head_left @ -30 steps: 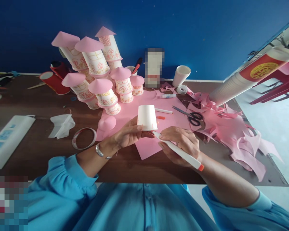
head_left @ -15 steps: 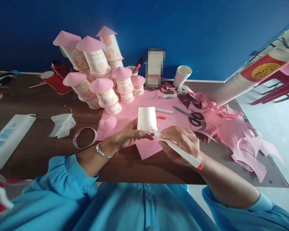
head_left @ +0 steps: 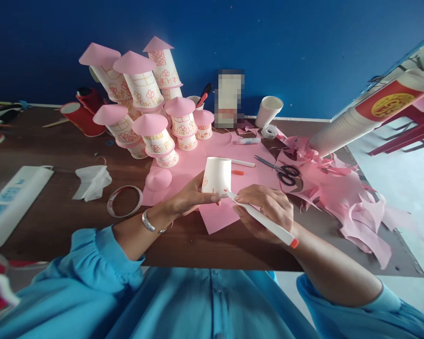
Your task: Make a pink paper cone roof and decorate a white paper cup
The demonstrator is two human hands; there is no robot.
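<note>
My left hand (head_left: 190, 197) is closed on a white paper cup (head_left: 217, 174), with the thumb across its lower edge. Small red-orange marks and a flower outline show low on the cup's side. In my right hand (head_left: 266, 209) is a white marker (head_left: 265, 222) with a red-orange end, its tip at the lower right of the cup. Beneath both hands lies a pink paper sheet (head_left: 187, 181). Another white marker (head_left: 243, 163) and an orange cap (head_left: 237, 173) rest on it behind the cup.
Decorated cup towers with pink cone roofs (head_left: 150, 125) stand at the back left. Scissors (head_left: 286, 174) and pink scraps (head_left: 339, 197) lie to the right. A long cup stack (head_left: 353, 122) leans there. A tape roll (head_left: 125, 201) is left of my left hand.
The cup has been turned in my left hand, so a flower outline now shows at its left side. The marker tip stays by its lower right edge.
</note>
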